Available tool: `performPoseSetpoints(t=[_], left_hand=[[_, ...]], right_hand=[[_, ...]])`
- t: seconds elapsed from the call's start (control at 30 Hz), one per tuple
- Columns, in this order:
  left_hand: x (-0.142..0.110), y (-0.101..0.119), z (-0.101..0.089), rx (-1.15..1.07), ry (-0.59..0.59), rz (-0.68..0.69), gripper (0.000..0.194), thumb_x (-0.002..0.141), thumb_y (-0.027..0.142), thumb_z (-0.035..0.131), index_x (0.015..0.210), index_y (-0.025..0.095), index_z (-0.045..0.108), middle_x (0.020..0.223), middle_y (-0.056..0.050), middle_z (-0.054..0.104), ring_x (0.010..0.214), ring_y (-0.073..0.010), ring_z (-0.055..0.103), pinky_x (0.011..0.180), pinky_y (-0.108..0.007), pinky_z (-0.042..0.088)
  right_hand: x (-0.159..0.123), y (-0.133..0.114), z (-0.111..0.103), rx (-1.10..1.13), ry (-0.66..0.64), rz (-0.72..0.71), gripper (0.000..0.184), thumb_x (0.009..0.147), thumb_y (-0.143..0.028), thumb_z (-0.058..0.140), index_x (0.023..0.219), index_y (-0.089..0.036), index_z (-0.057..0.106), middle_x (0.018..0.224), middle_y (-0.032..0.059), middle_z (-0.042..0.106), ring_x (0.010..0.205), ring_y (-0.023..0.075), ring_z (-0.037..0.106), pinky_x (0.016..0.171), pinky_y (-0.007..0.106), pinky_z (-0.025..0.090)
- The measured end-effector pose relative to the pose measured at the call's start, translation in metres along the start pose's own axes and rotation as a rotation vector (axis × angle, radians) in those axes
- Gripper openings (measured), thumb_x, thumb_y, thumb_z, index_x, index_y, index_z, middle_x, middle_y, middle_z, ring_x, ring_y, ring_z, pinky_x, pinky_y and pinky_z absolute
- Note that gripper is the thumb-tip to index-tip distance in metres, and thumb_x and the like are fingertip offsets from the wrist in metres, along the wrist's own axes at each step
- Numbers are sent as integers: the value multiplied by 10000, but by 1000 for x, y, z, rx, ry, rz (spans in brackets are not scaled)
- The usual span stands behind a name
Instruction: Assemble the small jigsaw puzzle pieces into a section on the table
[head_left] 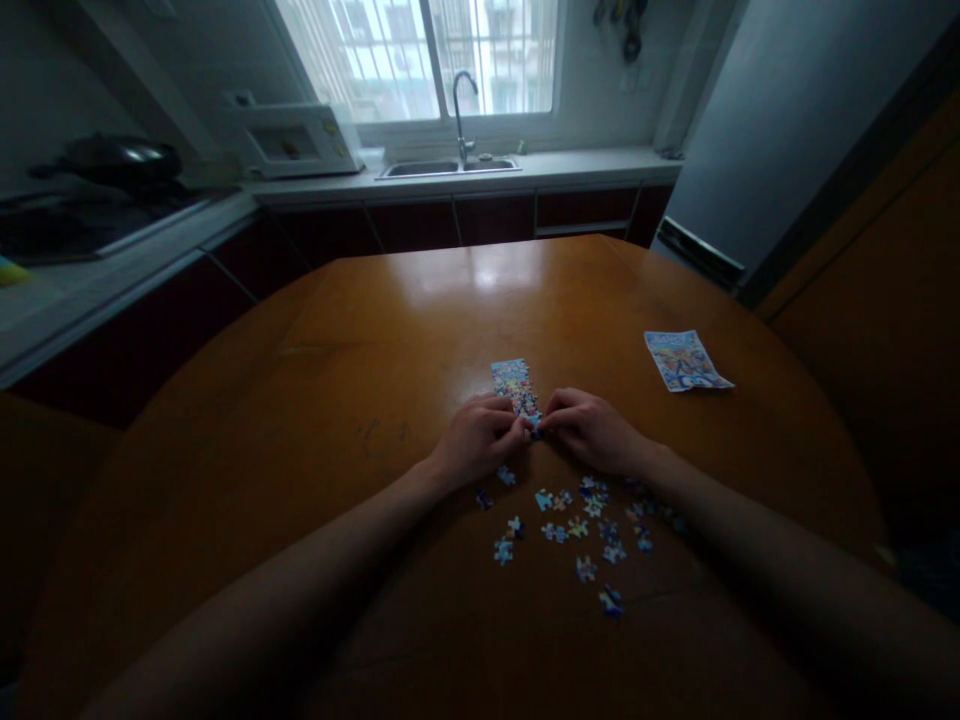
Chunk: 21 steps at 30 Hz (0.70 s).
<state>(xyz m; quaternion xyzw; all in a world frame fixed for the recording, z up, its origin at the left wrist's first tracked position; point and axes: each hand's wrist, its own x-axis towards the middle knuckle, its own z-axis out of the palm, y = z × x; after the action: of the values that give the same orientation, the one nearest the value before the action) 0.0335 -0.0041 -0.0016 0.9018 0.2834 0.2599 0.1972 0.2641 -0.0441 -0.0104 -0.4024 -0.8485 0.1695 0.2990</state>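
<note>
A narrow strip of joined jigsaw pieces (512, 385) lies on the round wooden table (360, 330). My left hand (478, 440) and my right hand (589, 428) meet at the strip's near end, fingers curled and pinched together over a small puzzle piece (533, 431) at that edge. Several loose puzzle pieces (577, 525) are scattered on the table just in front of my wrists and between my forearms.
A printed picture sheet (685, 360) lies on the table to the right. Beyond the table runs a kitchen counter with a sink and tap (457, 160), a microwave (292, 140) and a pan on a stove (120, 160). A grey fridge (780, 130) stands at the right.
</note>
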Motion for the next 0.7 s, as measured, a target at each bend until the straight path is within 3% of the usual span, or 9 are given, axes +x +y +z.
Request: performPoseSetpoints(t=[0.3, 0.5, 0.7], left_hand=[[1, 0, -1, -3, 28, 0, 374, 993, 266, 492, 738, 179, 752, 658, -19, 570, 673, -141, 528, 677, -298, 387], [1, 1, -1, 21, 13, -6, 379, 994, 271, 493, 716, 182, 735, 685, -27, 587, 709, -151, 539, 707, -307, 401], [1, -2, 1, 2, -21, -45, 348, 979, 270, 517, 731, 188, 746, 694, -26, 590, 721, -154, 548, 705, -305, 406]], right_hand=[[1, 0, 0, 112, 99, 68, 260, 874, -36, 558, 952, -185, 756, 914, 63, 678, 845, 170, 623, 772, 303, 493], [0, 1, 2, 50, 55, 11, 205, 910, -119, 586, 954, -195, 771, 907, 70, 666, 849, 182, 607, 769, 325, 490], [0, -1, 2, 20, 30, 11, 233, 895, -86, 584, 957, -201, 778, 919, 70, 657, 866, 184, 598, 781, 320, 482]])
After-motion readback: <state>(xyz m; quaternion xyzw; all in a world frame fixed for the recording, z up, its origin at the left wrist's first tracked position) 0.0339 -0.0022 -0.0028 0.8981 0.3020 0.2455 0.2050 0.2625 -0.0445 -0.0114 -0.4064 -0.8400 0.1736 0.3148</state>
